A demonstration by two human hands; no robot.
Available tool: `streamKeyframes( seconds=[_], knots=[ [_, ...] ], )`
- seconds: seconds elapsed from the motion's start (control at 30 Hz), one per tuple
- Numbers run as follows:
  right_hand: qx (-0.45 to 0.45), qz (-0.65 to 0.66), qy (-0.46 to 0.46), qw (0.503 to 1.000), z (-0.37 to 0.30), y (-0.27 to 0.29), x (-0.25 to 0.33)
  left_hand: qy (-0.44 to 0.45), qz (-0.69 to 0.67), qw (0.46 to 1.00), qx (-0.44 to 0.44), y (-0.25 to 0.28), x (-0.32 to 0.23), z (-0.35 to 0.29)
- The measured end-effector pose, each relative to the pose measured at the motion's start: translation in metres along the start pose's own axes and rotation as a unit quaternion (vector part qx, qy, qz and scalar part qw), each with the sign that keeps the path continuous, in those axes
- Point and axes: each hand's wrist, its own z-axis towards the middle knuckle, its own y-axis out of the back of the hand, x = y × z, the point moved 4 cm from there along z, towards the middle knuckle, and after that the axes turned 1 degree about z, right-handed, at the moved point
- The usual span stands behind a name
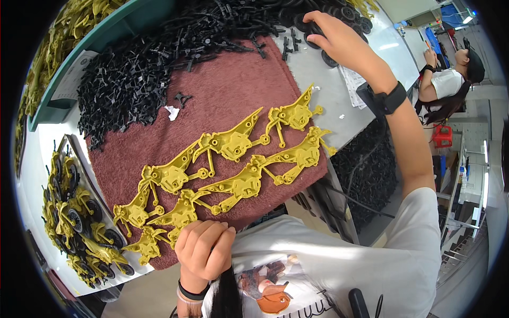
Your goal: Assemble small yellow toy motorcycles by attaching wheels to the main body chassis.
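My left hand (205, 250) is curled closed at the front edge of the reddish-brown towel, beside the nearest yellow toy motorcycle body halves (180, 214). Whatever lies inside its fingers is hidden. Two slanting rows of these yellow halves lie on the towel, inner sides up, with pegs and sockets showing. At the far right my right hand (339, 42) reaches into a heap of black toy wheels (347, 13). Its thumb and fingers close around a black wheel (314, 31) at the edge of the heap.
Small black plastic parts (127, 79) are piled across the towel's (222, 79) far and left sides. A green bin (53, 108) of yellow parts stands far left. Assembled yellow toy motorcycles (79, 217) are heaped left. More black parts (368, 175) lie lower right. Another person (445, 85) sits at right.
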Motion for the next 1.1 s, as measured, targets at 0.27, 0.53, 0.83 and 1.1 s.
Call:
streamKeyframes(
  seconds=[0.27, 0.53, 0.83, 1.1],
  knots=[
    [0.024, -0.023, 0.049, 0.998, -0.005, 0.002, 0.014, -0.004, 0.018, 1.000, 0.010, 0.000, 0.001, -0.003],
    [0.022, 0.027, -0.031, 0.999, -0.015, 0.035, 0.003, 0.002, 0.023, 1.000, 0.012, 0.000, 0.002, -0.004],
    [0.047, 0.059, -0.023, 0.997, -0.020, 0.025, 0.005, 0.005, 0.013, 1.000, 0.009, -0.001, 0.000, 0.001],
    [0.061, -0.008, -0.026, 0.998, 0.000, 0.012, -0.032, 0.004, 0.023, 1.000, 0.006, -0.002, 0.002, -0.002]
  ],
)
